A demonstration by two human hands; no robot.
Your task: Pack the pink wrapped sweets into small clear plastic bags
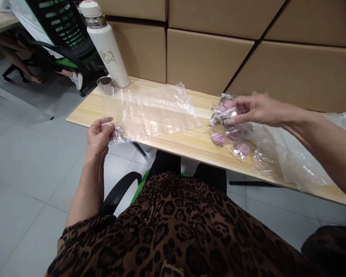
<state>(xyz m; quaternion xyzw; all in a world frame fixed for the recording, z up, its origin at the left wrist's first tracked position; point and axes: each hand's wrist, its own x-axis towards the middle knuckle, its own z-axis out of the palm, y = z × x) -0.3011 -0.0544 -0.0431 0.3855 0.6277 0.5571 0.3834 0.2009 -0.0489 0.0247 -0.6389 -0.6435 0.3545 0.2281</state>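
My left hand [99,135] is closed on the near left corner of a large clear plastic bag [150,111], which lies flat across the wooden table. My right hand [253,109] pinches a small clear packet [229,115] above a pile of similar packets. Pink pieces show through the film; what they are is too blurred to tell. Two loose packets, one a pink packet [217,138] and the other a pink packet [241,149], lie near the table's front edge. More clear plastic sheeting [294,154] spreads under and beyond my right forearm.
A tall white bottle [109,54] stands at the table's [82,109] back left, with a small round cup [105,81] beside it. Cardboard boxes [207,57] are stacked along the back edge. Another person sits on a green and black chair [65,27] at the far left.
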